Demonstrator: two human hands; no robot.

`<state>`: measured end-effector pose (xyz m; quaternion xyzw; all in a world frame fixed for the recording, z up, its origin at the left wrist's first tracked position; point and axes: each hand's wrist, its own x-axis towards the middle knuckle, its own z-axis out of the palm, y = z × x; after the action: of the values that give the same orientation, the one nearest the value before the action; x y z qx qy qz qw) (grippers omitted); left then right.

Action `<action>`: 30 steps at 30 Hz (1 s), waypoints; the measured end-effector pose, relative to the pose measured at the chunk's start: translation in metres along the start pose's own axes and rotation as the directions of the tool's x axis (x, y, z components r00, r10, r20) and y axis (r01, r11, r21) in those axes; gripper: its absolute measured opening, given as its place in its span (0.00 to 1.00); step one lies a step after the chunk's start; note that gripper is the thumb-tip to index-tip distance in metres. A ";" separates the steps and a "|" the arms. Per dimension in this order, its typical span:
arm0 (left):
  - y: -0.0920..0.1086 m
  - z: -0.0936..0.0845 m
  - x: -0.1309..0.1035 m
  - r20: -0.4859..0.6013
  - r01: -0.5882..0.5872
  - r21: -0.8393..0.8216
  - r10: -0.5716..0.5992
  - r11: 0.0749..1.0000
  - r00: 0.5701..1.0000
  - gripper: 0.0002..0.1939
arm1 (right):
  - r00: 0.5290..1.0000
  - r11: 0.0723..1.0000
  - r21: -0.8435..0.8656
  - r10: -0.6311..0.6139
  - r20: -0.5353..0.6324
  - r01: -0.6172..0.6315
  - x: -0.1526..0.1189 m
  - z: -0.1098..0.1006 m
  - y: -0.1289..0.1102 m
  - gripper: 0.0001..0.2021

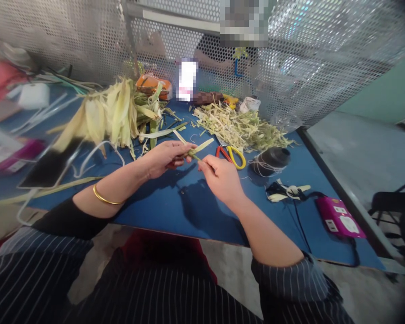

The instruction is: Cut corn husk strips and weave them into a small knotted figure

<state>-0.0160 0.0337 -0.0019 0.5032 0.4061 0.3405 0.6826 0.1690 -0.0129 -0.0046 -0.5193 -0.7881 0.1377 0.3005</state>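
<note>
Between my hands is a thin strip of corn husk (204, 145), its pale ends sticking out past my fingers. My left hand (167, 157) pinches it around a small green knot or bundle. With closed fingertips, my right hand (222, 177) grips the thin green tail of the same piece. Just beyond my right hand lie scissors (235, 157) with one red and one yellow handle. A black spool of thread (272, 161) stands to the right of them, loose pale thread around it. Dried corn husks (114, 112) are heaped beyond my left hand.
Shredded husk scraps (239, 123) are piled at the back. A magenta power strip (339, 217) with a black cord sits at the right. On the left lie a dark flat panel (50, 166) and a white cable (101, 146). Perforated metal screens (300, 58) border the blue table (162, 211).
</note>
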 end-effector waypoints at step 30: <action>-0.018 0.022 0.000 -0.053 0.001 -0.162 -0.010 0.987 0.999 0.08 | 0.919 0.903 0.176 -0.392 -0.035 0.391 -0.002 0.023 -0.004 0.15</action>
<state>0.0049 0.0204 -0.0158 0.4355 0.3966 0.3838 0.7112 0.1522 -0.0148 -0.0211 -0.3211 -0.8608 0.1455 0.3671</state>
